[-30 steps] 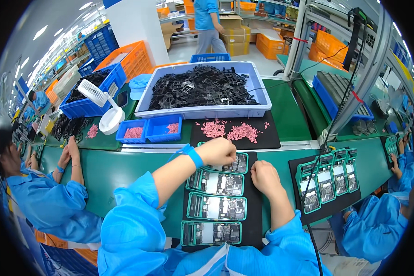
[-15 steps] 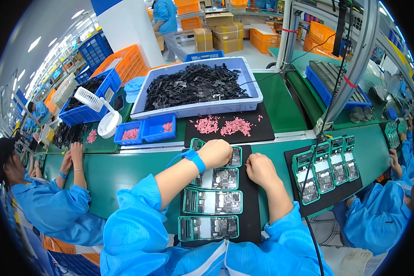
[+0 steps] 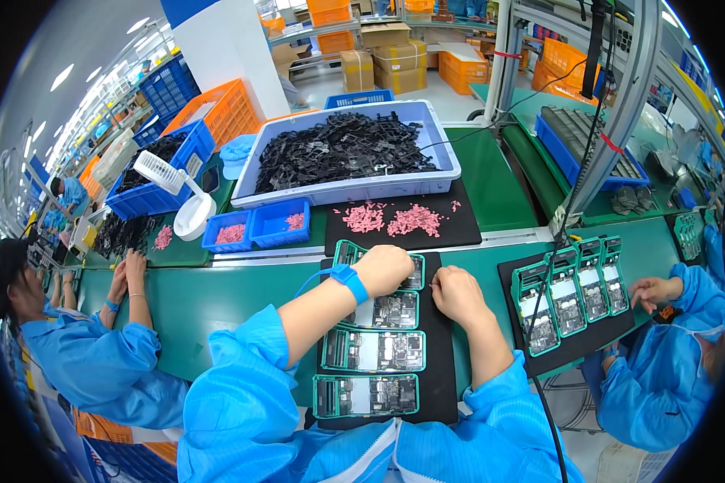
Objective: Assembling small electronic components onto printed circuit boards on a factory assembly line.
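Note:
On a black mat point(image 3: 437, 362) before me, several green-framed electronic device housings point(image 3: 366, 396) lie in a column, their circuit boards showing. My left hand point(image 3: 383, 270), with a blue wrist strap point(image 3: 349, 282), rests over the farthest housing point(image 3: 416, 274). Its fingers are curled down, and the fingertips and anything in them are hidden. Just right of that housing, my right hand point(image 3: 457, 293) hovers by the mat's edge with thumb and finger pinched together. Whatever it pinches is too small to make out.
Beyond my hands lie small pink pieces point(image 3: 415, 220) on another black mat point(image 3: 467, 229), beside two blue bins point(image 3: 280, 233). A large tub point(image 3: 451, 181) holds black parts. Co-workers sit left and right. A black cable point(image 3: 546, 394) hangs by more housings point(image 3: 572, 306).
My left hand has shifted very slightly right; my right hand stays almost in place. At the right, a co-worker's hand has come up near the other housings. The person standing at the back has mostly gone from view.

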Demonstrator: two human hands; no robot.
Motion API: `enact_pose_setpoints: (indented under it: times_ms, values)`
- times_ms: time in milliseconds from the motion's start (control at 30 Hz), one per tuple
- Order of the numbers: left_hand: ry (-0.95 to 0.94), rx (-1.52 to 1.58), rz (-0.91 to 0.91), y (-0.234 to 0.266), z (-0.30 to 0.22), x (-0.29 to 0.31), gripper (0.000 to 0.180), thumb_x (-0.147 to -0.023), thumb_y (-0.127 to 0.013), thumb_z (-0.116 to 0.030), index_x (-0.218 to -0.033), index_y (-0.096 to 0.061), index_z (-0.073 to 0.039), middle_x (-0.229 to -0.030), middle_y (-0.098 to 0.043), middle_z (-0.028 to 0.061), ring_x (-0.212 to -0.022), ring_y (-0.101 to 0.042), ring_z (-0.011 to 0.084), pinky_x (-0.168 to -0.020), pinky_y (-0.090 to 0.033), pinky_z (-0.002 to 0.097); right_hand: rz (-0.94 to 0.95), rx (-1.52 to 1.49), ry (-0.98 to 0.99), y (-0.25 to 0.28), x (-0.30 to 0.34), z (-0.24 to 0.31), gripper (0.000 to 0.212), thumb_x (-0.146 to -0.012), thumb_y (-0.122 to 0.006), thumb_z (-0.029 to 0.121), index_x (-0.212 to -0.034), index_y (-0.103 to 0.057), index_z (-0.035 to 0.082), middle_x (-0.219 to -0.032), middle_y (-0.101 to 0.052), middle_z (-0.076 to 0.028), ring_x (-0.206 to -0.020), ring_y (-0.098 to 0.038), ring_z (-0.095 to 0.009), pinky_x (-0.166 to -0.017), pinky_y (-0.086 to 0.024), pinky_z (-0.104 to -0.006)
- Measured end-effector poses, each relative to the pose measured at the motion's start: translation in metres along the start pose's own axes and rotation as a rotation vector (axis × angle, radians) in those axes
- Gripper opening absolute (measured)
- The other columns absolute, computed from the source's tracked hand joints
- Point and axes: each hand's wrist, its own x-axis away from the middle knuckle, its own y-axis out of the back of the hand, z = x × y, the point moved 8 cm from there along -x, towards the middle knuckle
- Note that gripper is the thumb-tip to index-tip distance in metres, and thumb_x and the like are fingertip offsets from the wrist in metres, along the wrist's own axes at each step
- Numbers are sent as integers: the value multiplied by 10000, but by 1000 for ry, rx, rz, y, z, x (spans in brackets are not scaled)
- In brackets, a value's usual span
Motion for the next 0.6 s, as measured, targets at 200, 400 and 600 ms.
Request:
enact_pose_setpoints:
  times_ms: [200, 400, 600]
  values:
    - [-17, -8, -46, 7, -2, 7, 75, -720, -626, -106, -761, -680, -74, -806, -655, 106, -810, -647, 295, -732, -524, 392, -4, 17, 2, 4, 1, 1, 69, -769, -634, 84, -764, -626, 16, -810, -634, -182, -814, -624, -351, -766, -500, -435]
    - [-136, 112, -123, 14, -1, 28, 98, -769, -616, -109, -820, -684, -59, -846, -634, 98, -862, -632, 283, -761, -513, 385, 5, 12, 4, 3, 0, 3, 74, -772, -638, 94, -758, -628, 22, -806, -635, -171, -812, -624, -344, -759, -501, -433]
    - [-124, 136, -179, 4, -1, 34, 172, -859, -597, -199, -895, -690, -58, -916, -606, 71, -932, -598, 262, -820, -489, 372, -20, 35, 21, 3, 2, 1, 61, -761, -638, 93, -758, -628, 33, -799, -637, -153, -795, -626, -331, -732, -504, -431]
